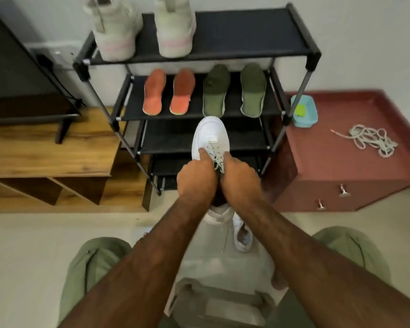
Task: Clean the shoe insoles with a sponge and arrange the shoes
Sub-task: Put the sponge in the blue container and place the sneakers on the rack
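Nearest the camera: both knees in green trousers (92, 268), the person low over a pale floor (21, 233). A grey object lies between the knees, too blurred to identify. Both forearms reach forward and meet at centre frame. A second white shoe (243, 236) lies on the floor under the wrists, partly hidden by them. The left hand (195, 178) and right hand (240, 181) together hold a white shoe (210, 136), toe pointing away, in front of the lower shelves of the shoe rack (313, 53). Fingers of both hands are curled at the shoe's opening. One left fingertip presses the upper to the left of the laces and one right fingertip presses it to the right. Whether either hand pinches the laces themselves: cannot tell. On the rack's second shelf lie two orange insoles (154, 93) side by side on the left and two green insoles (216, 91) on the right, all flat. On the top shelf a pair of pale high-top shoes (115, 27) stands upright, heels toward the camera. Right of the rack is a red-brown cabinet (365, 110). A blue tub (311, 114) holding a green sponge (300, 110) sits at its near-left corner, just beside the rack's leg, and a loose pile of laces (367, 139) lies well apart from the tub. Left of the rack is a wooden bench (45, 150) with a dark screen (10, 67) on it.
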A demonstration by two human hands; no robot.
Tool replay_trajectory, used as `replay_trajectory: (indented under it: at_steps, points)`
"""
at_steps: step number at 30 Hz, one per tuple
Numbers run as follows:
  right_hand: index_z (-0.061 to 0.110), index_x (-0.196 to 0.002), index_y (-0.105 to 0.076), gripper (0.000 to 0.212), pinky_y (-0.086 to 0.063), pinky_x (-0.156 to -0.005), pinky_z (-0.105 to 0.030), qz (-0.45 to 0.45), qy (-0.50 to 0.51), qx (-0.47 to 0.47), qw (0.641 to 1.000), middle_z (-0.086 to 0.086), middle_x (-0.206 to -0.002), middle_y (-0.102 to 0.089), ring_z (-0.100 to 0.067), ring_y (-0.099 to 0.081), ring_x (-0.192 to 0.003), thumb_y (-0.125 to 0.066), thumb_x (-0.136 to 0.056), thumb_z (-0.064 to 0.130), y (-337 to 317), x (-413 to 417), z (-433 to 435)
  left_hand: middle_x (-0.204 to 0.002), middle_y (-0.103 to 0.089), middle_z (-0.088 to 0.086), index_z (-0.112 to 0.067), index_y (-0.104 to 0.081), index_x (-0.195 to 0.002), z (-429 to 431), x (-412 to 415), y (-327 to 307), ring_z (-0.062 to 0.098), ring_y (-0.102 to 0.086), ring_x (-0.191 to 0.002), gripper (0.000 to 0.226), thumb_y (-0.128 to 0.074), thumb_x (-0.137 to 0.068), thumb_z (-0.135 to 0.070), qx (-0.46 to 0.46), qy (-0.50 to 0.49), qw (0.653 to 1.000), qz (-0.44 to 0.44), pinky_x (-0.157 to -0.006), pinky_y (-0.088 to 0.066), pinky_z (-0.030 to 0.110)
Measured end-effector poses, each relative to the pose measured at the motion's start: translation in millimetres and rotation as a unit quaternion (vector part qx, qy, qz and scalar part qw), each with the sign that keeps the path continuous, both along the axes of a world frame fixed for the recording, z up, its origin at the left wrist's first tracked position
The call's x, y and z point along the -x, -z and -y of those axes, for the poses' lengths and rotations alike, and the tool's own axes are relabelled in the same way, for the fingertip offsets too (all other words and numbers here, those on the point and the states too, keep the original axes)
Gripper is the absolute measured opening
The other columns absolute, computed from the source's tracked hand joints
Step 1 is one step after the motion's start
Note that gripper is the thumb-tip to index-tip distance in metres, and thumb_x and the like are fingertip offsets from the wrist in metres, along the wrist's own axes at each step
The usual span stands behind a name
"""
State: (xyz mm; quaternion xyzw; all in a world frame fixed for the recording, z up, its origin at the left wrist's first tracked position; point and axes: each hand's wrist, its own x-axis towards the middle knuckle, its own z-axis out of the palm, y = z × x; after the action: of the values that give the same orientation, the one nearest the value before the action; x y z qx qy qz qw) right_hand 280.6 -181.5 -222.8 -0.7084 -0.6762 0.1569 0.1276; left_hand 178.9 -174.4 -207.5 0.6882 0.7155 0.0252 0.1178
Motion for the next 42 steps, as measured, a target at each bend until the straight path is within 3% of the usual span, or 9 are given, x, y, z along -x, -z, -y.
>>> replay_trajectory:
  at_steps: [7, 12, 17, 21, 25, 28, 33, 37, 42]
  points:
    - [0.023, -0.11, -0.073, 0.023, -0.058, -0.073, -0.041, -0.185, -0.024, -0.15, 0.971, -0.001, -0.091, -0.076, -0.025, -0.07, -0.084, -0.058, -0.095, 0.016, -39.4, -25.8, -1.4, -0.114, -0.074, 0.005, -0.025, -0.057, -0.136, -2.2, 36.8, -48.4, 0.029, -0.068, -0.103, 0.037, -0.057, -0.099, -0.021, -0.081, 0.05, 0.98, 0.177, -0.093, -0.057, 0.046]
    - [0.029, -0.115, -0.079, 0.028, -0.061, -0.091, -0.041, -0.411, 0.026, -0.136, 0.901, 0.014, -0.108, -0.078, -0.005, -0.073, -0.102, -0.078, -0.088, 0.021, -41.7, -32.5, -5.7, -0.101, -0.076, -0.017, -0.048, -0.067, -0.116, 5.0, 54.9, -58.1, 0.007, -0.071, -0.098, 0.029, -0.064, -0.092, -0.032, -0.114, 0.039, 0.93, 0.347, -0.088, -0.061, 0.046]
    - [0.03, -0.126, -0.072, 0.047, -0.059, -0.095, -0.035, -0.325, 0.009, -0.126, 0.937, 0.012, -0.12, -0.072, -0.004, -0.068, -0.107, -0.085, -0.081, 0.035, -66.7, -29.4, -8.3, -0.107, -0.075, -0.017, -0.037, -0.069, -0.122, 3.1, 50.5, -68.7, 0.002, -0.069, -0.102, 0.028, -0.067, -0.096, -0.025, -0.14, 0.036, 0.927, 0.347, -0.092, -0.061, 0.038]
    - [0.037, -0.146, -0.039, 0.078, -0.05, -0.089, -0.031, -0.233, -0.023, -0.073, 0.969, 0.007, -0.135, -0.047, -0.014, -0.058, -0.11, -0.079, -0.078, 0.04, -109.9, -20.4, -16.4, -0.127, -0.07, -0.002, -0.028, -0.052, -0.141, -3.4, 33.6, -91.0, 0.018, -0.067, -0.115, 0.047, -0.065, -0.097, -0.019, -0.166, 0.019, 0.936, 0.31, -0.097, -0.058, 0.042]
    - [0.029, -0.146, -0.037, 0.072, -0.059, -0.079, -0.034, -0.427, 0.0, 0.028, 0.904, 0.001, -0.126, -0.061, -0.016, -0.068, -0.105, -0.071, -0.083, 0.019, -154.1, -24.6, -32.9, -0.127, -0.068, -0.001, -0.028, -0.047, -0.139, -2.7, 24.6, -111.9, 0.022, -0.066, -0.114, 0.045, -0.06, -0.097, -0.018, -0.201, 0.016, 0.933, 0.298, -0.093, -0.058, 0.044]
    - [0.028, -0.137, -0.039, 0.062, -0.062, -0.081, -0.039, -0.414, 0.035, 0.038, 0.909, 0.004, -0.117, -0.067, -0.017, -0.072, -0.096, -0.075, -0.087, 0.036, -166.1, -27.6, -40.5, -0.127, -0.066, -0.005, -0.03, -0.046, -0.137, -1.0, 22.8, -119.1, 0.02, -0.066, -0.115, 0.044, -0.057, -0.097, -0.015, -0.209, 0.046, 0.926, 0.313, -0.094, -0.057, 0.045]
    - [0.036, -0.141, -0.036, 0.087, -0.06, -0.088, -0.045, -0.383, 0.071, -0.013, 0.921, 0.008, -0.114, -0.07, -0.018, -0.073, -0.096, -0.079, -0.069, 0.056, -163.4, -24.1, -48.5, -0.13, -0.062, -0.009, -0.034, -0.045, -0.133, -2.1, 20.2, -120.9, 0.017, -0.062, -0.12, 0.046, -0.055, -0.095, -0.009, -0.207, 0.057, 0.92, 0.329, -0.097, -0.056, 0.048]
    - [0.043, -0.125, -0.047, 0.071, -0.061, -0.086, -0.046, -0.386, 0.061, -0.063, 0.918, 0.014, -0.104, -0.073, -0.011, -0.074, -0.09, -0.077, -0.063, 0.058, -178.4, -25.5, -56.7, -0.128, -0.055, -0.017, -0.035, -0.048, -0.13, -14.0, 22.2, -131.7, 0.013, -0.06, -0.119, 0.049, -0.064, -0.09, -0.012, -0.228, 0.058, 0.903, 0.359, -0.094, -0.057, 0.044]
    - [0.039, -0.127, -0.05, 0.063, -0.061, -0.088, -0.043, -0.42, 0.05, -0.186, 0.887, 0.018, -0.112, -0.07, -0.004, -0.071, -0.095, -0.084, -0.074, 0.04, -226.4, -30.7, -86.7, -0.133, -0.048, -0.02, -0.04, -0.045, -0.132, -53.9, 15.9, -189.3, 0.001, -0.056, -0.113, 0.063, -0.068, -0.082, -0.01, -0.227, 0.093, 0.883, 0.4, -0.084, -0.049, 0.012]
